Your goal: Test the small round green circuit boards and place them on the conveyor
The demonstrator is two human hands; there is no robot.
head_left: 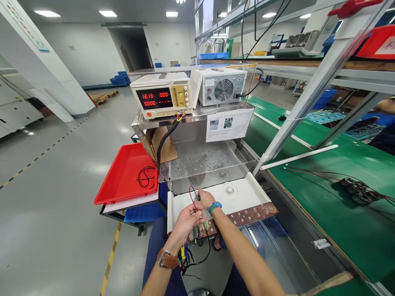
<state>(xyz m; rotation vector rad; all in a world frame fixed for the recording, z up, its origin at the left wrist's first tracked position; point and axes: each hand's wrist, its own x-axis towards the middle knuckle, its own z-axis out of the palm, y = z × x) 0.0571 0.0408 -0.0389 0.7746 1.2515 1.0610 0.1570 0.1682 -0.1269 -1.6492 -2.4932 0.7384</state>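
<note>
My left hand [189,218], with a brown watch strap at the wrist, pinches a thin red wire [193,201]. That wire loops up and over to a small dark part [198,198] in the fingers of my right hand [206,200], which has a blue band at the wrist. The part is too small to name. Both hands are close together above the front of a white tray [234,192]. Along its front edge runs a brown strip [247,216] with metal studs. Just below my left fingers is a greenish clip [205,225] on a black cable [209,246].
A power supply [163,96] with red digits stands on the metal shelf, beside a grey fan unit [222,87]. At left, a red tray [123,174] holds a black wire [146,176]. Black wired parts [359,191] lie on the green bench [308,213] at right, behind a slanted post.
</note>
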